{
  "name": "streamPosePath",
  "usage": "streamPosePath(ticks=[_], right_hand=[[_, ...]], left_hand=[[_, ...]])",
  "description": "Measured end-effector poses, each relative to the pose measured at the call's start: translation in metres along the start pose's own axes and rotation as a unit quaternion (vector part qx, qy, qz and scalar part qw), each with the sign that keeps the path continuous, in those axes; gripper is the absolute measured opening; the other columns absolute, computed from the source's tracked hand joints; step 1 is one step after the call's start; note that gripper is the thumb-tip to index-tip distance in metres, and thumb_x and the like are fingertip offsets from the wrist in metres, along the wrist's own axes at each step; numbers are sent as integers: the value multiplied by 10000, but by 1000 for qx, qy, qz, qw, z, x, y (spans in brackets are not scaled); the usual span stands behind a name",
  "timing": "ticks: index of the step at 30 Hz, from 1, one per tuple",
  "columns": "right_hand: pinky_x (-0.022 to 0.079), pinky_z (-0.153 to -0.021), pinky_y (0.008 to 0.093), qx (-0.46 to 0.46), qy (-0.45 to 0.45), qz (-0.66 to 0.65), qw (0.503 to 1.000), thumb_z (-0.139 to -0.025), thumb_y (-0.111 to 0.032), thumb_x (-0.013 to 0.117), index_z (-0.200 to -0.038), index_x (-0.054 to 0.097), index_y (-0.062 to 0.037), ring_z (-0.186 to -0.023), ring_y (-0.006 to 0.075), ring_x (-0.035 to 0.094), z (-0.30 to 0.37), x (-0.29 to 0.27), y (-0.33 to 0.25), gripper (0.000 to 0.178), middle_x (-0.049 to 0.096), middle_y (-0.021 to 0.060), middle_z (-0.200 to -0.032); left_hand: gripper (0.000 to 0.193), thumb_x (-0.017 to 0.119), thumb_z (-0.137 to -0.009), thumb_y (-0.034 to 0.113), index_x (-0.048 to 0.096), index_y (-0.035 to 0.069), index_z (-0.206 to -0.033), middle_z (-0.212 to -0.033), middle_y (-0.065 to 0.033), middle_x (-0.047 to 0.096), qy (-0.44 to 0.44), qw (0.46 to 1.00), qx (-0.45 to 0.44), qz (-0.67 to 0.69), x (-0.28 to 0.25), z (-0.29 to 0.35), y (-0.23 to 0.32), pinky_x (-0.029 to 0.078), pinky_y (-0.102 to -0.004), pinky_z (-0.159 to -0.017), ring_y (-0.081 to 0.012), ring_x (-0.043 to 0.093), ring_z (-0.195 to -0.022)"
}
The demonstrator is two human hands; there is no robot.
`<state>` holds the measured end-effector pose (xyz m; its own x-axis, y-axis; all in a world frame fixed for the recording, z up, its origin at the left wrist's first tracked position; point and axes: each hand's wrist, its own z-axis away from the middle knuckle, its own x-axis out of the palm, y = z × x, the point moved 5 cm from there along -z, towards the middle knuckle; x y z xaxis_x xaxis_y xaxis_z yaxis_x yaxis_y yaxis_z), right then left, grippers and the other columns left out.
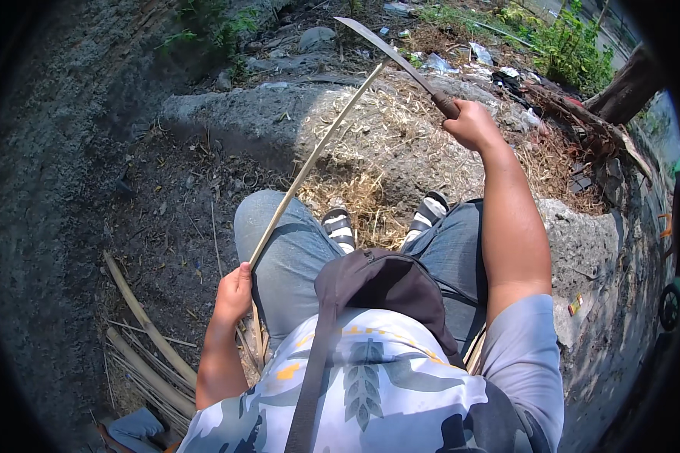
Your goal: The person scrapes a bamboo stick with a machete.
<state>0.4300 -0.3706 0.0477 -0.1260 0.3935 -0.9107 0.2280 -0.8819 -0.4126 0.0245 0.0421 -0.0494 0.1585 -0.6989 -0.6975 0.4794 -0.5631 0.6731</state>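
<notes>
My left hand is closed around the lower part of a long, pale stick, beside my left knee. The stick slants up and away to the right, across my thigh. My right hand, arm stretched forward, grips the dark handle of a long, slightly curved knife. Its blade points up and to the left. The stick's far end meets or lies just under the blade's edge; whether they touch I cannot tell.
Pale shavings cover the ground and rock ahead of my feet. Long peeled branches lie at my lower left, near another person's leg. A tree trunk and litter are at the far right. My dark bag rests on my lap.
</notes>
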Motion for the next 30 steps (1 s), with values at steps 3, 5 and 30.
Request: streamPosePath(ticks=[3,5,30], right_hand=[[529,-889,464,15,-16,-20,1000,-771,-201,665,-1058,712,-61,-993,373,695,4,0,-5,323,730,204,-1011],[533,-878,462,-36,-61,-12,997,-767,-192,670,-1043,718,-66,-982,366,699,9,6,-19,307,732,196,-1005],[546,-878,467,-147,-137,16,980,-770,-193,680,-995,729,-94,-977,360,698,23,38,-69,251,735,168,-994]], left_hand=[[612,379,-1109,489,533,26,-739,-635,0,482,-16,1000,-13,18,0,-1,-9,389,-322,-562,-119,451,-614],[614,379,-1110,489,530,26,-736,-636,4,479,-26,999,-17,42,2,-2,-9,388,-320,-562,-117,451,-615],[611,386,-1111,481,524,25,-729,-637,4,476,-17,998,-22,55,1,0,-4,379,-319,-557,-104,436,-616]])
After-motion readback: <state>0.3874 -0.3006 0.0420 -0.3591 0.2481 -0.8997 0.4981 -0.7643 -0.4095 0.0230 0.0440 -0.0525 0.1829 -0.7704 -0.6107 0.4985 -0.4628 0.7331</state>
